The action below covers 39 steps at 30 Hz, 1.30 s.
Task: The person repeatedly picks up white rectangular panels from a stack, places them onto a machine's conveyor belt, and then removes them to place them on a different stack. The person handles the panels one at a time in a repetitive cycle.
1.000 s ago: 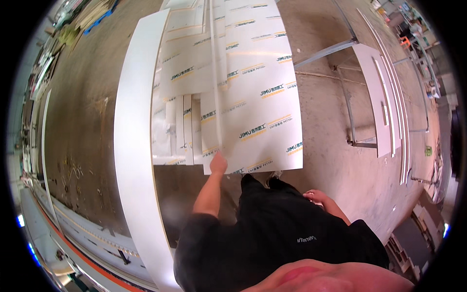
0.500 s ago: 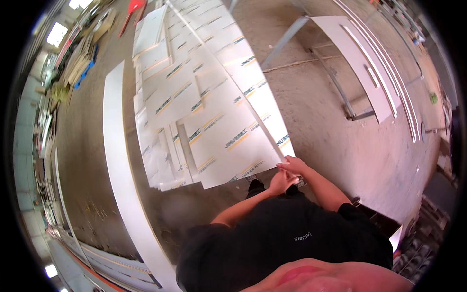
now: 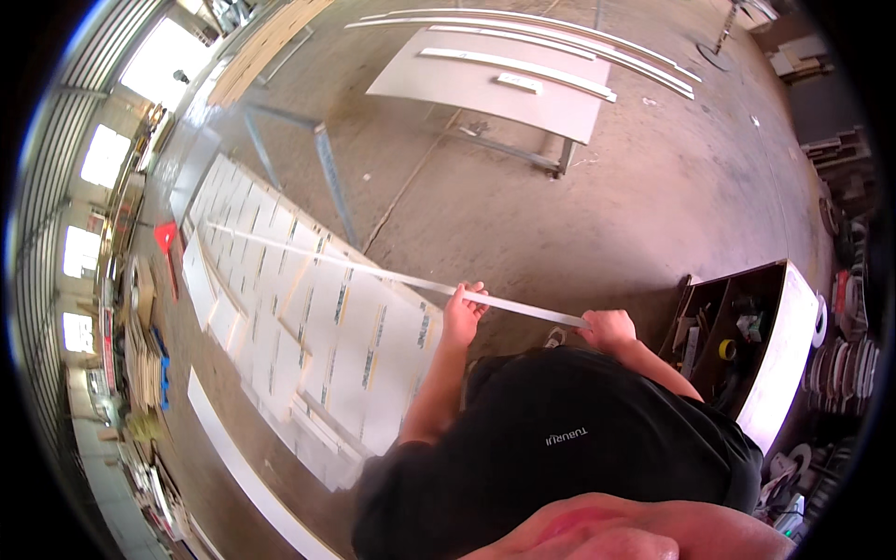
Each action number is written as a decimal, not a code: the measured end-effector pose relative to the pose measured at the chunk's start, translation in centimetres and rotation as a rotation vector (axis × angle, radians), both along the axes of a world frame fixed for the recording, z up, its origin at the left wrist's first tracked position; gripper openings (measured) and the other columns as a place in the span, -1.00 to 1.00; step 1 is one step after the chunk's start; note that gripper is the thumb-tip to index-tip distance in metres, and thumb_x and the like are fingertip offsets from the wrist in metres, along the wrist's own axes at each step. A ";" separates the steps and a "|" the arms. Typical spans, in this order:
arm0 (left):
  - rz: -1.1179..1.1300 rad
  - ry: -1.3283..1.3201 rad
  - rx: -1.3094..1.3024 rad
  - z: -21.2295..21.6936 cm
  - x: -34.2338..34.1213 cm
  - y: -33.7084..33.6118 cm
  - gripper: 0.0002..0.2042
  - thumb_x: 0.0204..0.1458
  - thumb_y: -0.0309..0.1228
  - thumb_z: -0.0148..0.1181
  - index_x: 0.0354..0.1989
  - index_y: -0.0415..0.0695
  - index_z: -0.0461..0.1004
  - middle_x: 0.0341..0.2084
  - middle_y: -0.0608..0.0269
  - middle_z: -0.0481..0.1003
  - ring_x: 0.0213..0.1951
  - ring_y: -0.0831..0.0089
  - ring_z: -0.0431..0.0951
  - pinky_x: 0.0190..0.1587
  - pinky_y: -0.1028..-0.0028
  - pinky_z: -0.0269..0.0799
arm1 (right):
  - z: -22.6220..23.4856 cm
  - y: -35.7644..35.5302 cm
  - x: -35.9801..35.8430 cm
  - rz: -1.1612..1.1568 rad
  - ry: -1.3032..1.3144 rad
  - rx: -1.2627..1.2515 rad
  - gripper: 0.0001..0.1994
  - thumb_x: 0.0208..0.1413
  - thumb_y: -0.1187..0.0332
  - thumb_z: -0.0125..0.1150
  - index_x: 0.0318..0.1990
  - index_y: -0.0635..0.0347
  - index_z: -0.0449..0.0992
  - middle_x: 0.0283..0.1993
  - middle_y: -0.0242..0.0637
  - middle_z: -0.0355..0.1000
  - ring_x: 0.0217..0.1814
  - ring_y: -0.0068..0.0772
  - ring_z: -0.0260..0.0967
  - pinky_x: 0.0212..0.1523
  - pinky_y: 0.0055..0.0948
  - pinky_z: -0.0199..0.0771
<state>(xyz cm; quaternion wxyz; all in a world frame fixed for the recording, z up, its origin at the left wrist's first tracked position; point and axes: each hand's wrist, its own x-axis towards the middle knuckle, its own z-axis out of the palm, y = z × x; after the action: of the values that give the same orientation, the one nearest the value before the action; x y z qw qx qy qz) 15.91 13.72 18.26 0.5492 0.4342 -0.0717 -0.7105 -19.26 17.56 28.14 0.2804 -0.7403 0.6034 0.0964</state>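
Both hands grip a long thin white strip (image 3: 392,277); the left hand (image 3: 461,315) wraps its fingers around it just short of the near end; the right hand (image 3: 607,329) closes on the end itself; the strip's long axis runs from the right hand up and leftward, out over the white panels (image 3: 317,327) lying on the floor (image 3: 653,187); the left hand sits nearer its middle.
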 end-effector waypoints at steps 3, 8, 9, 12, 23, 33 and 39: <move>-0.061 0.128 -0.041 -2.5 -5.3 -1.8 -0.77 0.35 -0.20 0.08 0.04 -0.04 0.37 -0.05 0.21 0.49 0.07 0.24 0.52 0.10 0.16 0.44 | -3.4 0.6 -6.0 -0.096 -0.028 -0.167 -0.62 0.15 -0.09 0.19 -0.25 0.03 0.57 -0.25 -0.21 0.61 -0.17 -0.03 0.58 -0.19 -0.01 0.55; -0.121 0.171 -0.045 -0.3 -12.8 -5.3 -0.64 0.35 -0.38 0.03 0.27 0.05 0.18 0.08 0.11 0.45 0.22 0.08 0.45 0.13 0.05 0.44 | -6.5 -1.3 -14.1 -0.099 -0.070 -0.382 -0.71 0.08 0.00 0.32 -0.30 0.00 0.53 -0.37 -0.28 0.56 -0.28 -0.11 0.57 -0.30 -0.08 0.54; -0.178 0.149 -0.074 0.4 -14.1 -6.7 -0.62 0.34 -0.40 0.03 0.28 0.01 0.16 0.10 0.06 0.43 0.21 0.08 0.45 0.14 0.05 0.44 | -7.0 -2.2 -15.4 -0.128 -0.093 -0.398 -0.70 0.07 -0.01 0.33 -0.31 0.00 0.52 -0.38 -0.28 0.56 -0.29 -0.11 0.57 -0.30 -0.07 0.54; -0.344 0.069 -0.161 2.6 -17.7 -12.2 -0.56 0.34 -0.46 0.01 0.34 -0.09 0.09 0.14 -0.05 0.40 0.19 0.11 0.45 0.15 0.08 0.46 | -8.8 -5.6 -18.8 -0.226 -0.144 -0.465 -0.67 0.05 -0.03 0.36 -0.33 0.01 0.50 -0.40 -0.29 0.54 -0.31 -0.09 0.56 -0.32 -0.07 0.53; -0.783 -0.206 -0.406 2.6 -28.9 -39.4 -0.39 0.36 -0.36 0.07 0.46 -0.27 -0.05 0.02 0.07 0.51 -0.11 0.39 0.61 -0.08 0.45 0.51 | -8.0 -22.1 -25.6 -0.668 -0.082 -0.413 -0.55 -0.05 -0.10 0.45 -0.50 0.12 0.51 -0.53 -0.13 0.47 -0.44 0.05 0.49 -0.39 -0.05 0.46; -0.861 -0.580 -0.342 -1.1 -34.4 -55.4 -0.54 0.33 -0.30 0.13 0.29 -0.28 0.25 -0.20 0.16 0.61 -0.26 0.50 0.60 -0.19 0.46 0.49 | -5.2 -43.3 -35.7 -0.836 0.181 -0.313 -0.50 0.06 -0.23 0.30 -0.27 0.07 0.66 -0.34 -0.04 0.60 -0.22 0.13 0.57 -0.16 -0.01 0.52; -0.923 -0.790 -0.063 -7.6 -38.0 -58.8 -0.53 0.24 -0.24 0.16 0.23 -0.28 0.36 -0.11 0.08 0.61 -0.16 0.40 0.62 -0.09 0.40 0.53 | -6.1 -60.7 -50.8 -0.794 0.276 -0.314 -0.48 0.10 -0.29 0.21 -0.21 -0.01 0.65 -0.30 -0.07 0.61 -0.19 0.09 0.58 -0.17 -0.01 0.54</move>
<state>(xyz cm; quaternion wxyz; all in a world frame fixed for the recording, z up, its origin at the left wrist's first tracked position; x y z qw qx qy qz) -22.12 -45.07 10.67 0.1290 0.5726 -0.4721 -0.6577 -70.05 -43.13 22.02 0.0970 -0.4651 0.8798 -0.0137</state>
